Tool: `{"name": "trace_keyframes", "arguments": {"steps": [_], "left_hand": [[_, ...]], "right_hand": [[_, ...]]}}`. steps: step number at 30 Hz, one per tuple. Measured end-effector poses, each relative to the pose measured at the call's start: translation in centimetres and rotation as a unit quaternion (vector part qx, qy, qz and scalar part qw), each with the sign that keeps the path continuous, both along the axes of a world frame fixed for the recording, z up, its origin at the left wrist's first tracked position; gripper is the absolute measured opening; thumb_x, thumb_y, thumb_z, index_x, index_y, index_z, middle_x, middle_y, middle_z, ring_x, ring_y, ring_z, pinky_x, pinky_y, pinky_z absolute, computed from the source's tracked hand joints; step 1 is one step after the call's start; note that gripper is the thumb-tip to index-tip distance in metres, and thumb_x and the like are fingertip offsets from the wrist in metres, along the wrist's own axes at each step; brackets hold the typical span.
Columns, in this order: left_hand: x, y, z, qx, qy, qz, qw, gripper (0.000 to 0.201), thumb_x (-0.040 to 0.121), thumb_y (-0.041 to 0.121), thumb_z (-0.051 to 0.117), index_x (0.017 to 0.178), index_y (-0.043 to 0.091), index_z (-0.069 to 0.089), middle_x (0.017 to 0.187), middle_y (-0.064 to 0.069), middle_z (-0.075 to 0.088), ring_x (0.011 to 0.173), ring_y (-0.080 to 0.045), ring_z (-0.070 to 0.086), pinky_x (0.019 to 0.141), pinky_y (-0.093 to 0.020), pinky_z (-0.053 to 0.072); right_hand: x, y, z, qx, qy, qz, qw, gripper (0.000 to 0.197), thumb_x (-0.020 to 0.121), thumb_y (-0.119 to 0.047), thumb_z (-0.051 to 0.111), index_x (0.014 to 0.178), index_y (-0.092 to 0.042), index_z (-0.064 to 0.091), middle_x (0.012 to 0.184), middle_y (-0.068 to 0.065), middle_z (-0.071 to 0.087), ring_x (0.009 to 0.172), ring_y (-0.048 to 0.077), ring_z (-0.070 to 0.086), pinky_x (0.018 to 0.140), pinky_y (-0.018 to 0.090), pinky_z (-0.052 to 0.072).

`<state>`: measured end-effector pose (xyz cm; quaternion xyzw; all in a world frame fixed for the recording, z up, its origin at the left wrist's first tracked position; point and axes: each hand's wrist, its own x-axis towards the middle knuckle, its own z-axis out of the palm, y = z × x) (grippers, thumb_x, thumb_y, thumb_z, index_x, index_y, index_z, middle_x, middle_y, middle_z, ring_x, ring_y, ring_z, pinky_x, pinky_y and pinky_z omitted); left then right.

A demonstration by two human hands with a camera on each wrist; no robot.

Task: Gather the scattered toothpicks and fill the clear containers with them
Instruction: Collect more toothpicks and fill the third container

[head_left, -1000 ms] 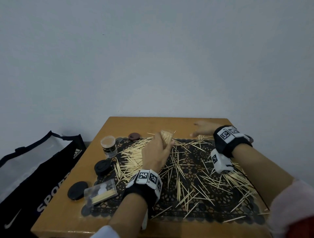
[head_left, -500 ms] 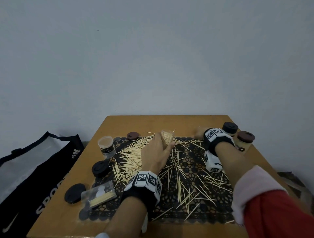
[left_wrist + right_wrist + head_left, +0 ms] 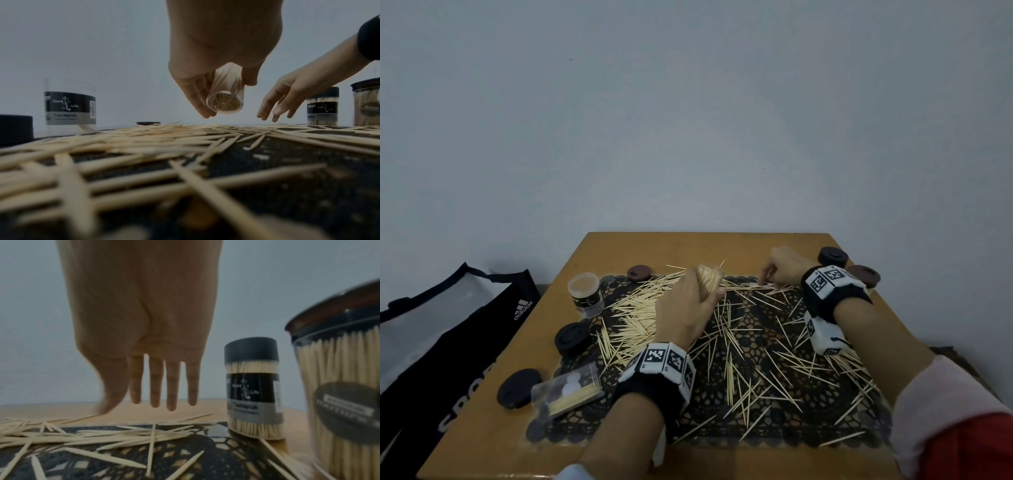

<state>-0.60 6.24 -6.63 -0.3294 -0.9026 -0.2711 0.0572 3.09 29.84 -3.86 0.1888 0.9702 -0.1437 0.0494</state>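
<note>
My left hand [image 3: 685,305] grips a nearly full jar [image 3: 225,104]. My right hand [image 3: 144,340], fingers now spread and empty, has drawn back toward the loose toothpicks [image 3: 753,346]: next pinch pending.

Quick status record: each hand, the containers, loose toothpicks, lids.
left hand: grips a clear container packed with toothpicks, tilted
right hand: open, fingers reaching down to toothpicks at the mat's far edge
capped full containers: two at far right, black lid and brown lid
open container: upright, far left, nearly empty
loose toothpicks: many across the black lace mat
loose lids: brown, two black
</note>
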Motion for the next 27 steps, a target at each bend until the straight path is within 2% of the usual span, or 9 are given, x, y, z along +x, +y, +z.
{"name": "trace_keyframes", "arguments": {"steps": [2,3,5,7,10,15,21,25,27], "left_hand": [[0.0,0.0,0.1,0.0,-0.001,0.001,1.0,0.06,0.093,0.062,0.045,0.127,0.013,0.043,0.112,-0.003,0.063,0.096,-0.022,0.059,0.076,-0.032,0.042],[0.1,-0.1,0.1,0.0,-0.002,0.001,1.0,0.06,0.092,0.062,0.045,0.127,0.013,0.043,0.111,-0.002,0.063,0.094,-0.021,0.058,0.076,-0.031,0.042],[0.1,-0.1,0.0,0.002,-0.007,-0.002,1.0,0.06,0.092,0.063,0.045,0.127,0.014,0.043,0.11,-0.002,0.063,0.088,-0.018,0.055,0.077,-0.032,0.044],[0.1,-0.1,0.0,-0.001,-0.011,-0.003,1.0,0.061,0.092,0.063,0.045,0.128,0.014,0.042,0.109,-0.002,0.063,0.088,-0.019,0.055,0.077,-0.033,0.045],[0.1,-0.1,0.2,-0.011,-0.011,-0.002,1.0,0.061,0.093,0.062,0.044,0.128,0.013,0.042,0.107,-0.002,0.062,0.088,-0.019,0.055,0.073,-0.03,0.04],[0.2,-0.2,0.4,-0.014,-0.013,-0.005,1.0,0.059,0.093,0.061,0.045,0.126,0.012,0.043,0.105,-0.001,0.06,0.084,-0.016,0.048,0.072,-0.029,0.038],[0.4,-0.2,0.5,-0.016,-0.016,-0.007,1.0,0.06,0.094,0.061,0.045,0.129,0.012,0.043,0.111,-0.002,0.061,0.085,-0.014,0.047,0.073,-0.028,0.036],[0.3,-0.2,0.4,-0.009,-0.02,-0.014,1.0,0.062,0.093,0.061,0.045,0.13,0.012,0.042,0.109,-0.001,0.061,0.085,-0.014,0.049,0.075,-0.028,0.04],[0.2,-0.2,0.3,-0.009,-0.016,-0.013,1.0,0.062,0.093,0.062,0.045,0.13,0.012,0.042,0.11,-0.002,0.062,0.085,-0.015,0.05,0.075,-0.029,0.042]], "right_hand": [[0.3,0.1,0.2,-0.009,0.018,0.001,1.0,0.028,0.086,0.001,0.061,0.109,-0.013,0.071,0.113,0.009,0.067,0.102,0.021,0.061,0.077,0.026,0.047],[0.5,0.2,0.2,-0.005,-0.001,0.007,1.0,0.034,0.089,-0.012,0.064,0.123,-0.013,0.063,0.126,0.009,0.062,0.112,0.022,0.057,0.086,0.029,0.046],[0.6,0.3,-0.2,-0.007,-0.1,0.015,0.995,0.073,0.083,-0.043,0.071,0.142,-0.011,0.043,0.144,0.008,0.047,0.128,0.025,0.046,0.104,0.036,0.039],[0.7,0.1,-0.6,0.014,-0.182,0.015,0.983,0.097,0.069,-0.058,0.076,0.144,-0.009,0.038,0.144,0.009,0.045,0.128,0.027,0.045,0.107,0.042,0.038],[0.8,-0.2,-1.2,0.043,-0.14,0.026,0.989,0.087,0.068,-0.048,0.082,0.135,-0.005,0.049,0.133,0.011,0.055,0.119,0.027,0.053,0.1,0.038,0.044],[1.2,-0.7,-1.0,0.045,-0.033,0.031,0.998,0.045,0.07,-0.017,0.085,0.111,-0.007,0.07,0.111,0.008,0.07,0.1,0.02,0.065,0.083,0.029,0.053],[1.9,-1.4,-0.5,0.063,-0.025,0.054,0.996,0.021,0.074,-0.017,0.082,0.093,-0.011,0.076,0.094,0.001,0.073,0.08,0.013,0.066,0.066,0.024,0.052],[2.1,-2.1,-0.4,0.063,-0.024,0.063,0.996,0.016,0.075,-0.011,0.079,0.09,-0.014,0.075,0.083,-0.003,0.067,0.083,0.015,0.065,0.069,0.026,0.054],[2.3,-2.5,-0.2,0.055,-0.023,0.072,0.996,0.025,0.077,-0.007,0.077,0.1,-0.016,0.073,0.078,-0.008,0.062,0.086,0.017,0.065,0.073,0.028,0.055]]}}
